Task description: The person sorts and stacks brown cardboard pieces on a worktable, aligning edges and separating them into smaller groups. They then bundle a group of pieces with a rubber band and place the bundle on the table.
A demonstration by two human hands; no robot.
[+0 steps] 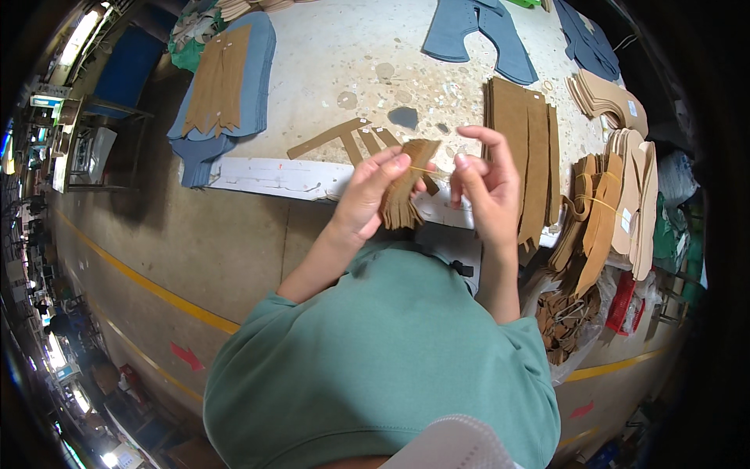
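Note:
My left hand (367, 187) is closed around a bundle of thin brown leather strips (401, 205), held upright over the table's front edge. A yellow rubber band (422, 169) runs across the bundle by my left thumb. Just to the right of it, my right hand (494, 184) is raised with thumb and index finger bent and apart. Nothing shows between those fingers, and a gap separates them from the bundle. Several loose brown strips (324, 139) lie on the table beyond my left hand.
The white worktable (312, 78) carries blue pieces with brown strips on top (219, 86) at left and a blue cut piece (476, 39) at the back. At right are stacked brown panels (519, 148), banded brown pieces (600, 211) and a bag of scraps (568, 320).

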